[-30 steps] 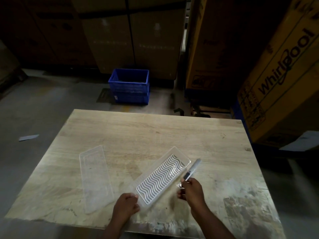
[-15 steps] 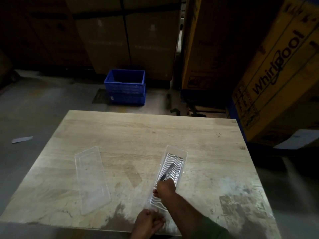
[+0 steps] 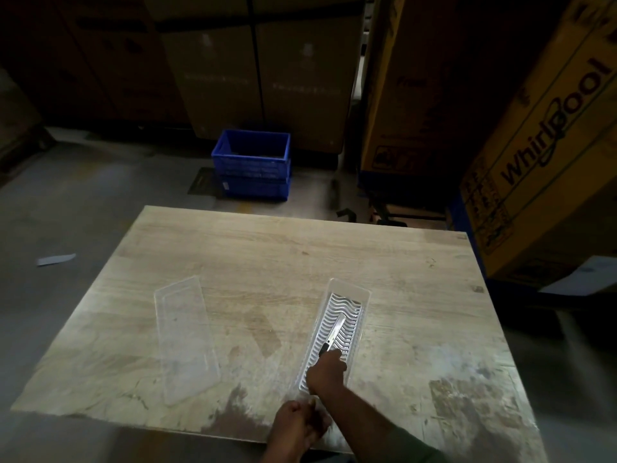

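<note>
**Bladed Tool Held in Tray**

The lower frame is filled by a wooden table (image 3: 300, 248). A clear lid (image 3: 185, 339) is laid at lower left. At lower centre, the ribbed tray (image 3: 351, 285) is gripped at its near end by the left hand (image 3: 295, 426). Inside it, the bladed tool (image 3: 335, 332) is gripped by the right hand (image 3: 327, 370).

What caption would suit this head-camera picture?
Right hand holds a knife inside a clear tray; left hand grips its near end.

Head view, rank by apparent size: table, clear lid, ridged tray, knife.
1. wooden table
2. clear lid and ridged tray: they look about alike, so not ranked
3. knife, handle partly hidden in the right hand
</note>
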`<state>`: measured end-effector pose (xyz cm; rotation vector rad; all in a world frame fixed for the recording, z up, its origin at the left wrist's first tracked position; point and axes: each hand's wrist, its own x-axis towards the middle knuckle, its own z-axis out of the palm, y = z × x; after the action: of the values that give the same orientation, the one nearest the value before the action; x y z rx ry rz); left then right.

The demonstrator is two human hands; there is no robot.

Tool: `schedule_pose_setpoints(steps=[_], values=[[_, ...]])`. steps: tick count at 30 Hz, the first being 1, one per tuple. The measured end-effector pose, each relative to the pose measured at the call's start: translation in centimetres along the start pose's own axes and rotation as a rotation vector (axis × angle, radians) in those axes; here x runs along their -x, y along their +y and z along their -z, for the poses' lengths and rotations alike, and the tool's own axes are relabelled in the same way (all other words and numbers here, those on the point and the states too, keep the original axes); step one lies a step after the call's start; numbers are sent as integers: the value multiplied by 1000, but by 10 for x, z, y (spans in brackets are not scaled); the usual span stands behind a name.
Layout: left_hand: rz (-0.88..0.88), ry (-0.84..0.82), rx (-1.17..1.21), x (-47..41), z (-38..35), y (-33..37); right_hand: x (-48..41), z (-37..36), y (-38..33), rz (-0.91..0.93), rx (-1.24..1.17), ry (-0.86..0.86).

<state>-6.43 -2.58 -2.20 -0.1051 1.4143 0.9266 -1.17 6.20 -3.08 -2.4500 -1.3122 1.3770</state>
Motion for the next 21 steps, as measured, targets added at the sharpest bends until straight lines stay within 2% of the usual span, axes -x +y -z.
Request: schedule_pose_setpoints(steps=[2,5,7,10,13,15,17,19,21], values=[[13,-8,-18,-1,1,0,2,2,1,8,-22,-40],[23,-41,-127,-3,8,0,-4,6,5,75,-30,35],[-6,-25,-200,1,17,8,-7,2,4,153,39,80],[-93,33,-280,-6,50,29,-17,-4,9,334,257,243],[-251,320,-572,-17,97,57,-14,1,10,304,286,95],[-384,585,-684,-18,125,75,-11,7,9,308,215,77],[-448,765,-799,-22,148,94,-10,9,9,331,162,78],[-400,809,-917,-34,158,106,-10,10,9,366,143,77],[-342,780,-906,-44,151,113,-9,14,8,392,132,109]])
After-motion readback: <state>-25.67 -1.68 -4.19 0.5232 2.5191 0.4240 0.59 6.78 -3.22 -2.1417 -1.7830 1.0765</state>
